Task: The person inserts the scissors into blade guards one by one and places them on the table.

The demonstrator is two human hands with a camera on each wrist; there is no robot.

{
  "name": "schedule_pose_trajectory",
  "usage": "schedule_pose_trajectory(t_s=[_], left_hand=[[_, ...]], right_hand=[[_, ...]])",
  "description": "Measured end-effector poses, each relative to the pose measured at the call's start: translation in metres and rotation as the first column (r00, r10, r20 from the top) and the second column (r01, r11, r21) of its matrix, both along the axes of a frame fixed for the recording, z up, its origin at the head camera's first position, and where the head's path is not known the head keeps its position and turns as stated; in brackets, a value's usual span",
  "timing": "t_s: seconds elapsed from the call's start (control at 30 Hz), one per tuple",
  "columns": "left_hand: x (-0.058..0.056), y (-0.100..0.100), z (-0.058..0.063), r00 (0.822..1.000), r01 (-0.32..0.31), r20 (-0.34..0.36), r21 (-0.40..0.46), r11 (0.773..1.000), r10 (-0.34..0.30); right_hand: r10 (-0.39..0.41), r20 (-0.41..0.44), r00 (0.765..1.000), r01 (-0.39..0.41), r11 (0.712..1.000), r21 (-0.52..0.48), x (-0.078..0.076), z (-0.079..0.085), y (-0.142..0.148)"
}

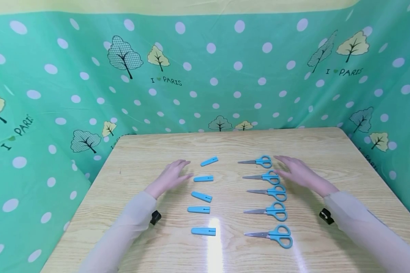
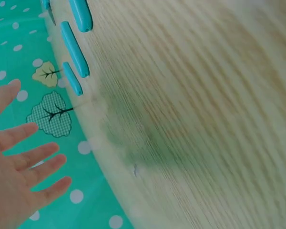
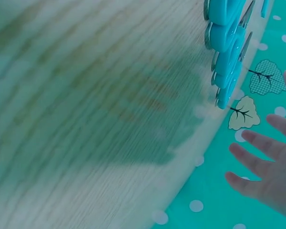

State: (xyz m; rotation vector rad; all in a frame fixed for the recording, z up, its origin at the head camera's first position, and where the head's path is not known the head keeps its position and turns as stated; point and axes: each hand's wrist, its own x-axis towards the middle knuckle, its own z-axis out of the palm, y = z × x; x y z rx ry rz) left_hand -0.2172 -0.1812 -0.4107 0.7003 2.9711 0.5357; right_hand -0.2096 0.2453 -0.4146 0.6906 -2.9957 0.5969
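Several blue blade caps lie in a column left of the table's middle, among them the farthest cap (image 1: 209,161) and the nearest cap (image 1: 203,231). To their right, several pairs of blue-handled scissors form a second column, blades pointing left, from the farthest scissors (image 1: 264,162) to the nearest scissors (image 1: 281,236). My left hand (image 1: 171,175) holds nothing, fingers spread, just left of the two far caps. My right hand (image 1: 298,172) is likewise spread and free of any thing, its fingertips right at the handles of the two farthest scissors. In the left wrist view the fingers (image 2: 43,155) are spread apart.
All of this lies on a wood-grain table (image 1: 150,148). A green dotted cloth (image 1: 191,76) printed with trees hangs behind and at both sides. Dark wrist devices show under the left sleeve (image 1: 133,212) and the right sleeve (image 1: 352,216). A light glares off the table's front.
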Motion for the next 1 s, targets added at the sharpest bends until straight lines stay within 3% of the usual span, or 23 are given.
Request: schedule_pose_trajectory(t_s=[0.6,1.0], left_hand=[[-0.028,0.029,-0.006,0.998,-0.002,0.058,0.040,0.999,-0.001],[-0.046,0.045,-0.015,0.995,0.006,0.102,0.058,0.998,-0.012]], right_hand=[[-0.028,0.148,0.989,0.040,0.996,-0.082,-0.028,-0.004,-0.016],[-0.037,0.177,0.983,0.055,0.994,-0.096,-0.041,-0.008,-0.024]])
